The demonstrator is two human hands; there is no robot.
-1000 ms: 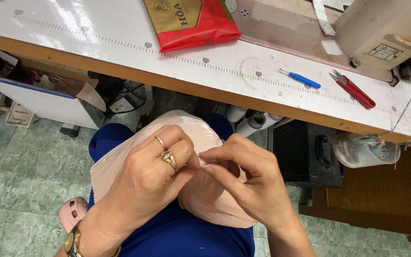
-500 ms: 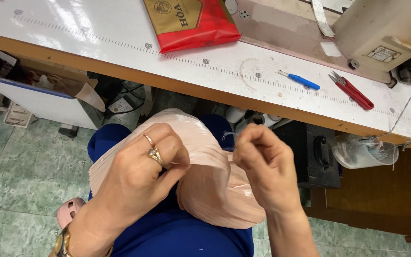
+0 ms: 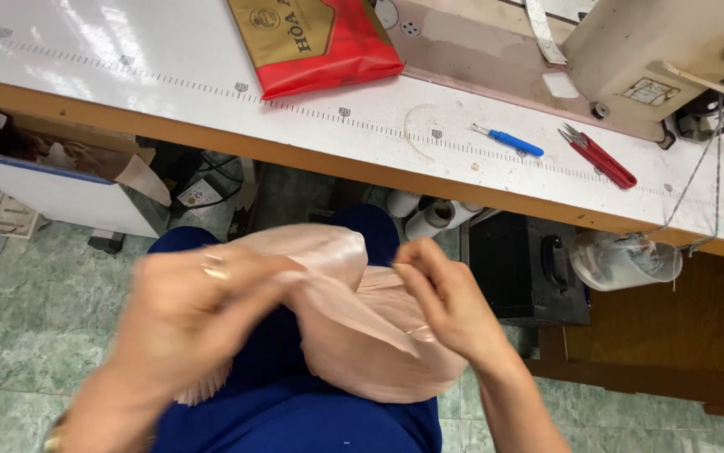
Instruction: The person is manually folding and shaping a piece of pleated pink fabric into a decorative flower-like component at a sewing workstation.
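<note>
The pink cloth (image 3: 354,327) lies bunched over the lap, below the edge of the white surface (image 3: 127,67), and it has just been turned: half a second ago the left hand (image 3: 194,319) sat curled on top of it, and now it is a blur sweeping across the fold (so its grip is hard to read, though the fingers seem closed on the fabric). The right hand (image 3: 450,306) pinches the cloth's edge with narrow fingers. The cloth looks freshly repositioned between both hands.
</note>
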